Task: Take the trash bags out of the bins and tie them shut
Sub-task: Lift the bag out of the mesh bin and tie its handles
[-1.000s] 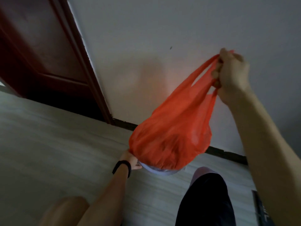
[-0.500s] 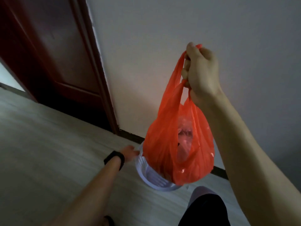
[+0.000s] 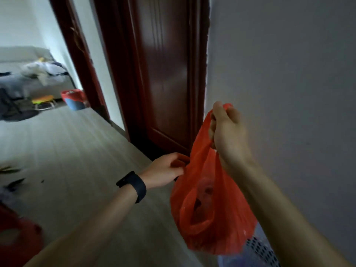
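Observation:
An orange-red trash bag (image 3: pixel 210 218) hangs in the air near the white wall, lifted clear of a pale perforated bin (image 3: pixel 256 249) that shows just below it at the bottom right. My right hand (image 3: pixel 226 132) grips the bag's handles at the top. My left hand (image 3: pixel 167 169), with a dark band on the wrist, pinches the bag's left edge partway down. Something pale shows through the bag's open side. Far off by the doorway stands a blue bin (image 3: pixel 74 100) lined with a red bag.
A dark red door (image 3: pixel 165 74) stands just left of the wall. Pale wood-look floor (image 3: pixel 67 151) stretches left. A sofa (image 3: pixel 28 74) with clothes lies in the far room. A red object (image 3: pixel 19 236) sits at the bottom left.
The view swung up and left, showing the doorway and far room. My left hand left the bin's rim and took hold of the bag's side. The bag rose clear of the bin.

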